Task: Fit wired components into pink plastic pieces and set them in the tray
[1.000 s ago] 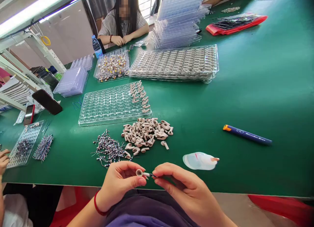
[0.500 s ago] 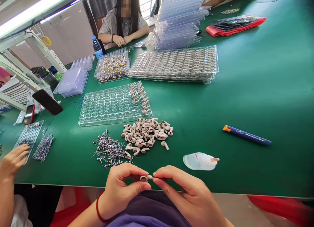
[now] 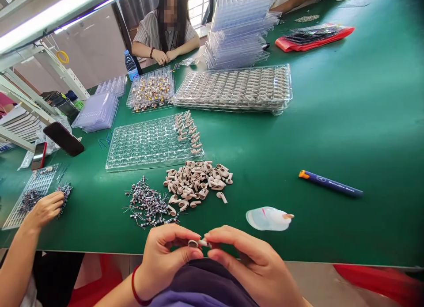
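Observation:
My left hand (image 3: 165, 256) pinches a small beige sleeve piece (image 3: 193, 243) at the table's near edge. My right hand (image 3: 247, 260) pinches the thin wired component (image 3: 204, 243) that sticks into that piece, fingertips almost touching the left hand's. Just beyond lie a heap of beige sleeve pieces (image 3: 197, 180) and a tangle of small wired components (image 3: 148, 204). Behind them sits a clear blister tray (image 3: 145, 143) with a column of finished pieces along its right side.
A neighbour's hand (image 3: 44, 208) at the left rests on parts by another tray (image 3: 23, 201). A blue pen (image 3: 329, 183) and a clear plastic bag (image 3: 268, 218) lie to the right. Filled trays (image 3: 235, 88), a stack of clear trays (image 3: 240, 26) and a seated person (image 3: 165, 26) are across the green table (image 3: 347, 121).
My hands have sunk slightly toward me and drawn closer together, the wired part pushed further into the beige piece. The neighbour's hand has reached in from the left edge onto the parts.

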### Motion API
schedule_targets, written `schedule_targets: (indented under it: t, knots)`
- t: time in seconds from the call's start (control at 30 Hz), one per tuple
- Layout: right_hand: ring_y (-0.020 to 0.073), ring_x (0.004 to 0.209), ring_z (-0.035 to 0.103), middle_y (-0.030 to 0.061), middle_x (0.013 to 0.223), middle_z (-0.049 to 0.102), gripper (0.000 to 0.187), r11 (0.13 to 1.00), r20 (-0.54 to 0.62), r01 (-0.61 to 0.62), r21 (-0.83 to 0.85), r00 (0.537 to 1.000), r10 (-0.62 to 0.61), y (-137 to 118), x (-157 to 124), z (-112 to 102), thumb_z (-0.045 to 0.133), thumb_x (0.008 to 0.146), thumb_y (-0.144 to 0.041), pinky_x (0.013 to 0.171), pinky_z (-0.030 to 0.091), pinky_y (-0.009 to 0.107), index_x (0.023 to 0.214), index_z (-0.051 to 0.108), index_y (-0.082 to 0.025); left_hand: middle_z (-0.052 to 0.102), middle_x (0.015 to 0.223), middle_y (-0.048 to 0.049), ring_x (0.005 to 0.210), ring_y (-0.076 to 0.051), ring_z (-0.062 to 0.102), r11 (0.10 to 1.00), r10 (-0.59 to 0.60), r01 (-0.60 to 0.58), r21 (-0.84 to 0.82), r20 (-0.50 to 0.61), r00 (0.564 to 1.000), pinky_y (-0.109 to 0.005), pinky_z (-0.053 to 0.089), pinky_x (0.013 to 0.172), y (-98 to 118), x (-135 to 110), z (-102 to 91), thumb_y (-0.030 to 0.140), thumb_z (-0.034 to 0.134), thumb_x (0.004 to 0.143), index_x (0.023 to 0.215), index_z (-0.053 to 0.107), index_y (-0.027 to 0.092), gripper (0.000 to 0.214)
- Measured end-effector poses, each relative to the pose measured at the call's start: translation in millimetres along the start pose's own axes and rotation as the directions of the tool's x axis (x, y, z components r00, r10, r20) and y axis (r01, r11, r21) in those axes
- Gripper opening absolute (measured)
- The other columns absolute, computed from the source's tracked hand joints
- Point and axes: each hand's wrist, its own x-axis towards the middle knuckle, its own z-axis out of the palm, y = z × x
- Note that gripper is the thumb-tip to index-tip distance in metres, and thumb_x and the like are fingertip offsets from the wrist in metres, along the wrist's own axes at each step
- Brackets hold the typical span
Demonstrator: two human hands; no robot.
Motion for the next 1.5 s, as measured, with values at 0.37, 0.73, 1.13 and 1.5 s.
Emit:
schedule_targets:
  t: [0.37, 0.73, 1.13, 1.5]
  knots:
    - [0.012, 0.066, 0.069, -0.0006, 0.075, 0.073, 0.005, 0.986, 0.041, -0.111, 0.123, 0.993, 0.107, 1.9, -2.8, 1.7, 0.067, 0.087, -0.02, 0.062, 0.055, 0.014, 0.085, 0.071, -0.023, 0.078, 0.073, -0.004, 0.061, -0.011, 0.071, 0.966, 0.215, -0.218, 0.139, 0.036, 0.976, -0.015, 0.056, 0.06, 0.4, -2.8, 3.7, 0.019, 0.082, 0.074, 0.088, 0.079, 0.021, 0.015]
    - [0.0119, 0.069, 0.066, 0.0004, 0.078, 0.068, 0.013, 0.993, 0.025, -0.027, 0.118, 0.999, 0.024, -4.4, -7.9, 8.1, 0.058, 0.092, -0.014, 0.063, 0.055, 0.017, 0.091, 0.066, -0.024, 0.077, 0.077, -0.0041, 0.065, -0.013, 0.071, 0.854, 0.427, -0.443, 0.274, 0.118, 0.897, -0.018, 0.058, 0.063, 1.0, -6.2, 3.6, 0.016, 0.073, 0.083, 0.098, 0.075, 0.023, 0.016]
    - [0.0141, 0.075, 0.064, 0.0051, 0.085, 0.066, 0.023, 0.98, -0.038, 0.191, -0.055, 0.98, -0.194, -8.3, -9.5, 7.7, 0.052, 0.09, -0.003, 0.064, 0.057, 0.022, 0.103, 0.062, -0.02, 0.073, 0.083, -0.006, 0.073, -0.016, 0.068, 0.999, 0.002, 0.004, -0.046, 0.117, 0.993, -0.022, 0.056, 0.071, -1.3, -17.7, 1.0, 0.054, 0.084, 0.062, 0.103, 0.073, 0.02, 0.055]
    - [0.0154, 0.072, 0.065, 0.0058, 0.084, 0.066, 0.026, 0.986, -0.04, 0.166, -0.022, 0.985, -0.167, -10.7, -11.2, 9.2, 0.053, 0.089, -0.003, 0.06, 0.057, 0.024, 0.104, 0.063, -0.022, 0.063, 0.065, -0.0025, 0.057, -0.011, 0.06, 0.991, -0.134, 0.135, -0.012, 0.039, 0.99, -0.021, 0.05, 0.057, 2.9, -14.1, 15.7, 0.036, 0.077, 0.078, 0.074, 0.077, 0.016, 0.02]
